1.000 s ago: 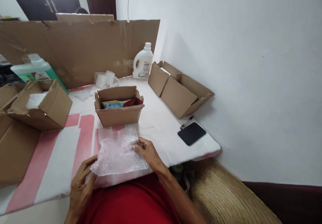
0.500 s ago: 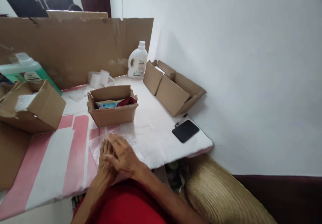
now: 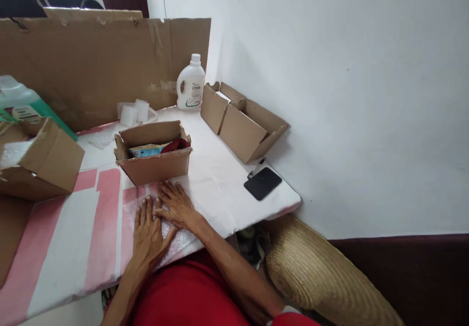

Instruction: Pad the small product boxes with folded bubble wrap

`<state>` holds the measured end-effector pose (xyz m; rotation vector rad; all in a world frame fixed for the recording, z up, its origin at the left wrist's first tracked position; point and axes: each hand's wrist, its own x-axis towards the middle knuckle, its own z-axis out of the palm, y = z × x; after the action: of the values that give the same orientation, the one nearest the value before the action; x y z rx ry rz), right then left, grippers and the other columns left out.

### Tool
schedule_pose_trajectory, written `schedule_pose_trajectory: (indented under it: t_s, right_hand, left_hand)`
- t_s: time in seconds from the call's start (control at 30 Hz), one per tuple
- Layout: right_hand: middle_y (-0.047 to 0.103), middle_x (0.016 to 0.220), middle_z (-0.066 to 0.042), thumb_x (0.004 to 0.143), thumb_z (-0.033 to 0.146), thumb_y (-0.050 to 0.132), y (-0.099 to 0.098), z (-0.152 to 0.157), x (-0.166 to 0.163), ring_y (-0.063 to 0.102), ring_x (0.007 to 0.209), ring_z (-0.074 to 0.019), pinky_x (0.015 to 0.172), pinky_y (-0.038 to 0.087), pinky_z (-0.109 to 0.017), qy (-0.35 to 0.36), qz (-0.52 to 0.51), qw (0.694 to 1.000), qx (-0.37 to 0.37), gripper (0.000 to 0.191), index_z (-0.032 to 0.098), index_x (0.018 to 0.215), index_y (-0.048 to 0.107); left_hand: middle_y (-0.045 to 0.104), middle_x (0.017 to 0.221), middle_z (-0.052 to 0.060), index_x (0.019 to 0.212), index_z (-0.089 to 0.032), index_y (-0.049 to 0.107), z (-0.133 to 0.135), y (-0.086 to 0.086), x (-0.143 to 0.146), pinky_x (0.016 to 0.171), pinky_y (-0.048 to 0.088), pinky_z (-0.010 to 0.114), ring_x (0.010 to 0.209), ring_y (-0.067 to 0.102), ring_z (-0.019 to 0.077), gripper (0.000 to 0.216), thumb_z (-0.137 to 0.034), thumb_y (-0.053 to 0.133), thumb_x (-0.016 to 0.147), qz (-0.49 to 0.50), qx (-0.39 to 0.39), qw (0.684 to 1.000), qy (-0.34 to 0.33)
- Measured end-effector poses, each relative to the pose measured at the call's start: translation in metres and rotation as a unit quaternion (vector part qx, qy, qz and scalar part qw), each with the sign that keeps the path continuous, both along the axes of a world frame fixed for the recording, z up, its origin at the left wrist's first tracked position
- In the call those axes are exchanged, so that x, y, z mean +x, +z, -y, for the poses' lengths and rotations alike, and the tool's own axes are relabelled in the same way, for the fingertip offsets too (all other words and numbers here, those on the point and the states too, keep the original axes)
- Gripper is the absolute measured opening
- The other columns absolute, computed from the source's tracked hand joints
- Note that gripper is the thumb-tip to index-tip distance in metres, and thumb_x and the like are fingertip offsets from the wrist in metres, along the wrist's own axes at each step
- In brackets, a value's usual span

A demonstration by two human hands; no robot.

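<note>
Both of my hands lie palm down on a sheet of bubble wrap [image 3: 179, 240] near the table's front edge. My left hand [image 3: 148, 230] is flat, its fingers stretched forward and the thumb out to the right. Just beside it, my right hand [image 3: 178, 206] rests with its fingers spread, its thumb close to the left hand's fingers. Neither hand holds anything. Right beyond the fingertips stands an open cardboard box [image 3: 157, 167] with a blue packet [image 3: 146, 151] and a dark red item [image 3: 176, 145] inside.
At left sit another cardboard box [image 3: 58, 162] and a green liquid bottle [image 3: 47, 108]. A white jug [image 3: 191, 84] stands by the cardboard screen [image 3: 98, 62]. Along the wall are a two-part cardboard box [image 3: 240, 133] and a black flat device [image 3: 263, 183]. A woven mat [image 3: 308, 262] lies below.
My hands were overlapping, the right on top of the left; now they lie apart and flat on the bubble wrap. The view has shifted slightly to the right.
</note>
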<state>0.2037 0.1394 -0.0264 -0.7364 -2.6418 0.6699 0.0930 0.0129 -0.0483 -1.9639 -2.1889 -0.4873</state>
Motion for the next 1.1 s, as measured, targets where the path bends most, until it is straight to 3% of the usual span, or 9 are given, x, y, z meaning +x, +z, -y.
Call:
schedule_pose_trajectory:
  t_s: [0.27, 0.43, 0.5, 0.6, 0.67, 0.73, 0.83, 1.0, 1.1]
  right_hand:
    - [0.031, 0.166, -0.011, 0.101, 0.063, 0.043, -0.01, -0.003, 0.008, 0.018, 0.157, -0.0316, 0.127, 0.012, -0.056, -0.033, 0.01, 0.999, 0.004, 0.073, 0.02, 0.159, 0.035]
    - [0.031, 0.166, -0.012, 0.103, 0.06, 0.042, -0.002, -0.006, 0.006, 0.02, 0.156, -0.0313, 0.126, 0.017, -0.056, -0.022, 0.048, 0.998, 0.024, 0.069, 0.018, 0.157, 0.037]
    - [0.031, 0.166, -0.014, 0.102, 0.06, 0.044, 0.008, -0.005, 0.009, 0.024, 0.155, -0.0327, 0.124, 0.022, -0.056, -0.033, 0.048, 0.998, 0.04, 0.069, 0.017, 0.156, 0.039]
    - [0.032, 0.164, -0.02, 0.098, 0.063, 0.05, 0.026, 0.009, 0.025, 0.026, 0.152, -0.0374, 0.122, 0.021, -0.062, -0.031, 0.004, 0.995, 0.094, 0.076, 0.014, 0.154, 0.04]
    - [0.039, 0.16, -0.021, 0.096, 0.067, 0.051, 0.034, 0.027, 0.04, 0.03, 0.149, -0.0366, 0.121, 0.022, -0.058, 0.034, -0.025, 0.99, 0.132, 0.078, 0.012, 0.151, 0.042]
    - [0.049, 0.152, -0.02, 0.096, 0.068, 0.049, 0.034, 0.048, 0.054, 0.04, 0.142, -0.033, 0.114, 0.034, -0.049, 0.128, -0.026, 0.98, 0.147, 0.076, 0.011, 0.146, 0.046]
    - [0.06, 0.137, -0.017, 0.099, 0.061, 0.051, 0.022, 0.075, 0.062, 0.054, 0.121, -0.028, 0.094, 0.044, -0.041, 0.2, 0.005, 0.967, 0.16, 0.06, 0.012, 0.133, 0.054]
    - [0.068, 0.117, -0.01, 0.103, 0.029, 0.051, 0.003, 0.088, 0.057, 0.058, 0.102, -0.0229, 0.076, 0.042, -0.037, 0.175, 0.01, 0.961, 0.215, 0.02, 0.015, 0.114, 0.06]
    - [0.069, 0.112, -0.008, 0.103, 0.028, 0.051, 0.002, 0.084, 0.064, 0.058, 0.101, -0.0215, 0.077, 0.041, -0.036, 0.16, -0.016, 0.96, 0.228, 0.016, 0.016, 0.107, 0.062]
  left_hand:
    - [0.036, 0.162, 0.022, 0.158, -0.009, 0.03, 0.03, 0.013, -0.024, 0.122, 0.024, 0.058, 0.152, 0.03, 0.0377, 0.084, -0.065, 0.033, 0.096, 0.016, -0.031, 0.992, 0.124]
    - [0.039, 0.158, 0.027, 0.155, -0.003, 0.033, 0.031, 0.017, -0.038, 0.12, 0.025, 0.06, 0.15, 0.032, 0.0406, 0.081, -0.061, 0.03, 0.098, 0.019, -0.037, 0.988, 0.151]
    - [0.035, 0.16, 0.027, 0.157, -0.005, 0.027, 0.031, 0.019, -0.039, 0.12, 0.026, 0.06, 0.151, 0.03, 0.0398, 0.081, -0.06, 0.033, 0.098, 0.016, -0.019, 0.993, 0.113]
    - [0.031, 0.164, 0.021, 0.161, -0.016, 0.019, 0.04, 0.025, -0.039, 0.121, 0.027, 0.055, 0.153, 0.029, 0.0345, 0.082, -0.058, 0.044, 0.096, -0.003, -0.007, 1.0, -0.01]
    - [0.034, 0.164, 0.016, 0.161, -0.021, 0.021, 0.054, 0.03, -0.041, 0.122, 0.024, 0.052, 0.152, 0.031, 0.0326, 0.087, -0.062, 0.052, 0.091, -0.028, -0.016, 0.995, -0.097]
    - [0.036, 0.164, 0.016, 0.16, -0.02, 0.025, 0.07, 0.034, -0.045, 0.123, 0.022, 0.049, 0.151, 0.033, 0.0325, 0.095, -0.067, 0.058, 0.085, -0.055, -0.025, 0.987, -0.149]
    - [0.037, 0.163, 0.018, 0.158, -0.014, 0.03, 0.09, 0.038, -0.054, 0.121, 0.025, 0.044, 0.149, 0.036, 0.0328, 0.096, -0.065, 0.061, 0.082, -0.089, -0.035, 0.98, -0.177]
    - [0.052, 0.151, 0.016, 0.155, -0.016, 0.037, 0.096, 0.035, -0.06, 0.109, 0.039, 0.037, 0.138, 0.049, 0.0269, 0.072, -0.021, 0.053, 0.085, -0.11, 0.008, 0.978, -0.178]
    - [0.062, 0.138, 0.013, 0.148, -0.019, 0.048, 0.093, 0.036, -0.059, 0.101, 0.045, 0.035, 0.126, 0.058, 0.0249, 0.062, -0.023, 0.056, 0.086, -0.094, 0.03, 0.976, -0.193]
